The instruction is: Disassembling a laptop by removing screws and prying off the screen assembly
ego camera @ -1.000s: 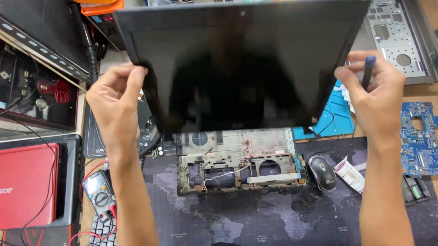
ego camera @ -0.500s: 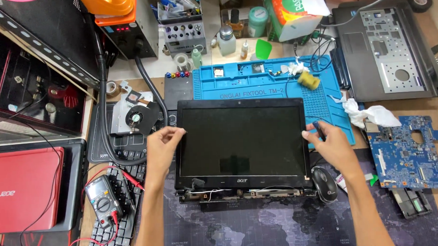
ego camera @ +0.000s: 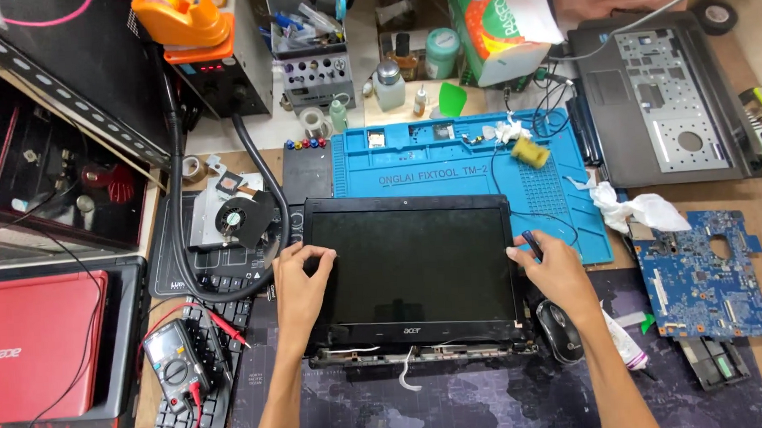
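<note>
A black laptop screen panel (ego camera: pixel 412 268) lies flat, face up, on the desk, over the stripped laptop base (ego camera: pixel 420 353) whose front edge and loose wires show below it. My left hand (ego camera: pixel 301 284) rests on the panel's left bezel, fingers bent on the frame. My right hand (ego camera: pixel 556 271) presses the panel's right edge and holds a small dark tool (ego camera: pixel 531 242) between the fingers.
A blue repair mat (ego camera: pixel 472 164) lies behind the panel. A black mouse (ego camera: pixel 561 330) sits to the right, next to a blue circuit board (ego camera: pixel 700 275) and a grey laptop palmrest (ego camera: pixel 660 103). To the left are a multimeter (ego camera: pixel 177 364), a keyboard, a fan (ego camera: pixel 229 218) and a red laptop (ego camera: pixel 35 344).
The screen panel, held upright in both hands a second ago, has been folded back and laid flat. Both hands came down with it and now rest on its side edges.
</note>
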